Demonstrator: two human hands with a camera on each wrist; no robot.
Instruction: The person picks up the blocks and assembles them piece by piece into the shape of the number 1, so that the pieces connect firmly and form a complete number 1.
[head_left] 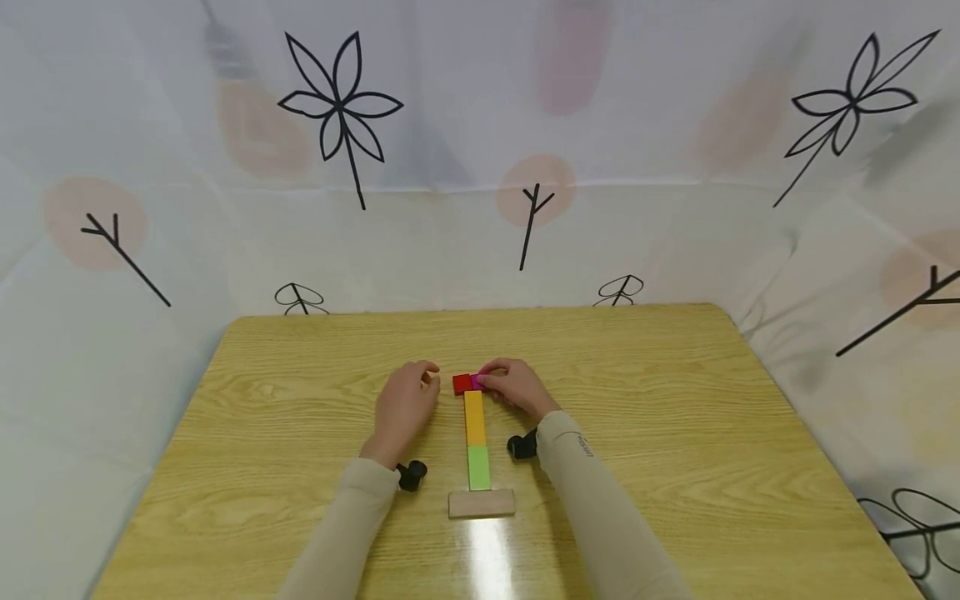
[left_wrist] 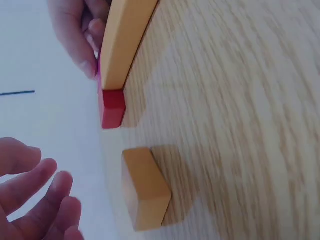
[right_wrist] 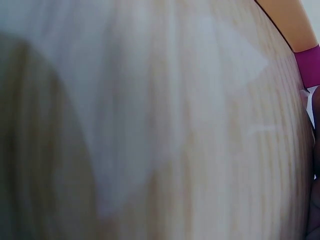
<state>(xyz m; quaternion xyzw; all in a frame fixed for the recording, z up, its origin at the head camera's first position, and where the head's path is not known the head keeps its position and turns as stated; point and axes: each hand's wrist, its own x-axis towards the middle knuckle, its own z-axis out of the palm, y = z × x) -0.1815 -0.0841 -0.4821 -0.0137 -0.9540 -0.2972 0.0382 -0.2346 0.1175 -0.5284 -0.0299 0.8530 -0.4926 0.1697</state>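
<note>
My right hand (head_left: 517, 387) pinches a small magenta block (head_left: 477, 382) between thumb and fingers. A red cube (head_left: 461, 384) sits beside it on the left, and the pair tops the far end of a long orange block (head_left: 475, 418). My left hand (head_left: 405, 404) is just left of the red cube, its fingers loosely bent around nothing. Near those fingers, the left wrist view shows another orange block (left_wrist: 147, 192), hidden in the head view. From the right wrist, the magenta block (right_wrist: 309, 67) shows against the end of the long orange block (right_wrist: 290, 22).
A light green block (head_left: 478, 467) continues the line toward the front. Across its near end lies a plain wooden block (head_left: 482, 504). The wood-grain table (head_left: 637, 400) meets a patterned cloth (head_left: 450, 242) at the back and sides.
</note>
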